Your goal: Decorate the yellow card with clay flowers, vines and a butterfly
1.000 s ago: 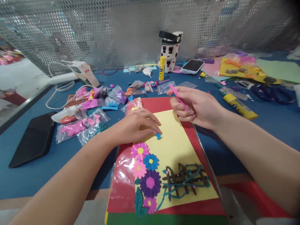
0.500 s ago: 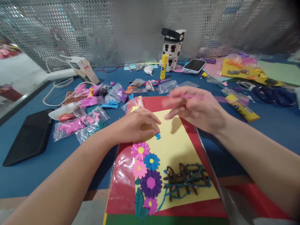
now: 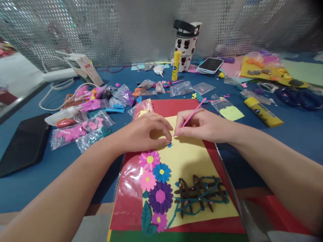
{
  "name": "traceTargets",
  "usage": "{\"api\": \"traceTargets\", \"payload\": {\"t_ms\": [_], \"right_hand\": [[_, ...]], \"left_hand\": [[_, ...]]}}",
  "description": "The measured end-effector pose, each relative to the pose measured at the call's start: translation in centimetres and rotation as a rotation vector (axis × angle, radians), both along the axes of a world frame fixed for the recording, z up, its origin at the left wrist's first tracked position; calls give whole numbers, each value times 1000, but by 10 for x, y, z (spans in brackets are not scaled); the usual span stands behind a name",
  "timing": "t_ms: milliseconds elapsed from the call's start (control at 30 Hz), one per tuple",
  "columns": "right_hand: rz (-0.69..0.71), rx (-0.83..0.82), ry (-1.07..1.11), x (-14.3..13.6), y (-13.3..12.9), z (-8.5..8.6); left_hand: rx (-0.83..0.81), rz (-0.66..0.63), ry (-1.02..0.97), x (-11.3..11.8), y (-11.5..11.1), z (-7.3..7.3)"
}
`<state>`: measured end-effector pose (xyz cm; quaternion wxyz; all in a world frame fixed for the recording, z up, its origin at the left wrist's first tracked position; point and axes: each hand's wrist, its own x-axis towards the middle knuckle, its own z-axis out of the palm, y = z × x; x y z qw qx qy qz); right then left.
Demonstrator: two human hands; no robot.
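A yellow sheet (image 3: 186,158) lies on a red one, with clay flowers (image 3: 160,197) along its left side and a brown clay fence (image 3: 199,193) wound with teal strands at lower right. My left hand (image 3: 148,132) rests at the sheet's upper left, its thumb and fingertips curved around a small blue clay piece (image 3: 170,145) that lies under the thumb tip. In my right hand (image 3: 199,124) is a thin pink tool (image 3: 193,112), gripped like a pen, its tip pointing down close to the left fingertips.
Bags of coloured clay (image 3: 73,132) and a black tablet (image 3: 25,143) lie at the left. Behind the sheet stand a glue stick (image 3: 176,65) and a tumbler (image 3: 185,48), beside a phone (image 3: 210,65). Farther right are a yellow tube (image 3: 263,112) and dark blue scissors (image 3: 297,97).
My right hand has come down to the sheet, its fingers closing around the pink tool in a pen grip. My left hand has stayed at the blue piece.
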<state>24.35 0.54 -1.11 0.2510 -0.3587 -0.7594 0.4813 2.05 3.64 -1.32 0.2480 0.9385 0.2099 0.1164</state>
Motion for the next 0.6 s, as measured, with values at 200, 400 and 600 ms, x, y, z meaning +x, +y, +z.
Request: {"api": "traceTargets", "payload": {"t_ms": [200, 400, 600], "right_hand": [[47, -115, 40, -4, 1, -11], [44, -95, -5, -3, 1, -12], [36, -79, -49, -3, 0, -10]], "left_hand": [[23, 0, 4, 2, 1, -3], [19, -3, -3, 2, 0, -2], [56, 3, -11, 2, 0, -3]]}}
